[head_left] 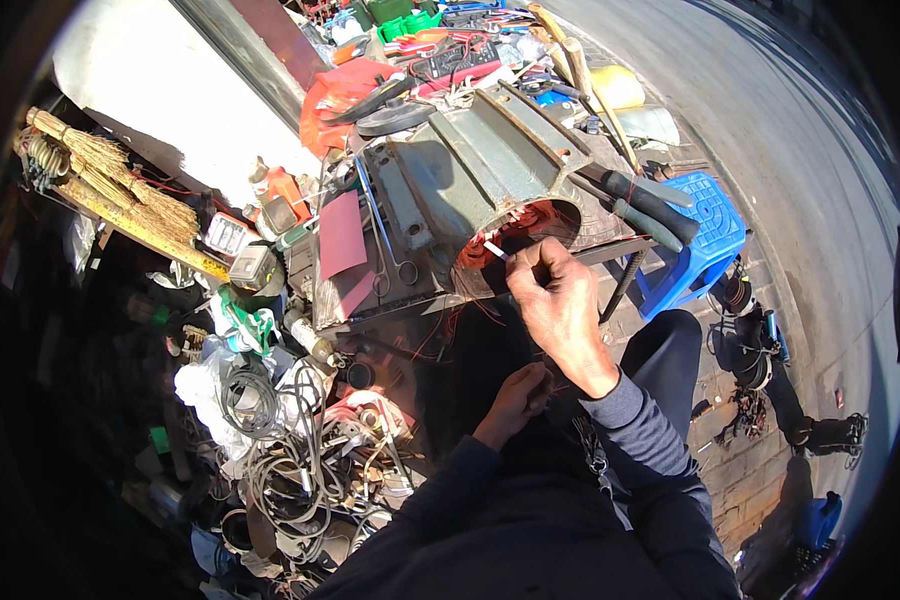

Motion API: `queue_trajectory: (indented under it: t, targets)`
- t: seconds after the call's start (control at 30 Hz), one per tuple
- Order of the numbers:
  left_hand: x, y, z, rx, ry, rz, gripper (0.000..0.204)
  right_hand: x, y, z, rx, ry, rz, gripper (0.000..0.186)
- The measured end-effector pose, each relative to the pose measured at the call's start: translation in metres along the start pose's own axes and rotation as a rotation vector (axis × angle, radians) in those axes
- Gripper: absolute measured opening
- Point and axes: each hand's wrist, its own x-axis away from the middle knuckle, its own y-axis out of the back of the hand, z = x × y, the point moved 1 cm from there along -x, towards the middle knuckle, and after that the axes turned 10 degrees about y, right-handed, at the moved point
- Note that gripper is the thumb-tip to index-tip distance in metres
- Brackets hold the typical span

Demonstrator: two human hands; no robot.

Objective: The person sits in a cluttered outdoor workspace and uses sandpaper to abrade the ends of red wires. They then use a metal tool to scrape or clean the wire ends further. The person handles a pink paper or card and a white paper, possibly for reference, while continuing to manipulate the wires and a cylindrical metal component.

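Note:
My right hand (558, 300) is closed in a pinch on a short white stick (495, 250), just in front of the round opening of a grey-green motor housing (460, 165). Reddish windings (473, 254) line that opening. Whether the stick touches them I cannot tell. Lower down, close to my lap, my left hand (520, 402) has its fingers curled; what they hold, if anything, is hidden. The housing lies on its side on a low worktable (370, 312). Left of it are reddish paper sheets (342, 235) and long forceps (406, 270) with ring handles.
Dark-handled tools (660, 212) jut past the table's right side, beside a blue plastic stool (708, 225). Coiled cables (290, 470) and scrap heap up at lower left. A straw broom (120, 180) lies at left. Behind the housing are a red bag (338, 98) and a multimeter (457, 62).

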Motion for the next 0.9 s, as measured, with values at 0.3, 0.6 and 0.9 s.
queue_trajectory:
  t: [0.3,0.6,0.9]
  targets:
    - [-0.017,0.014,0.013,-0.056,0.029,0.003,0.029,-0.001,-0.016,-0.010,0.059,0.044,-0.002,0.008]
    - [-0.020,0.012,0.016,-0.104,0.021,-0.002,0.030,-0.003,-0.019,-0.013,0.119,0.163,-0.022,0.008]
    - [-0.018,0.009,0.014,-0.116,0.022,-0.045,0.030,-0.008,-0.018,-0.010,0.123,0.142,-0.002,0.011]
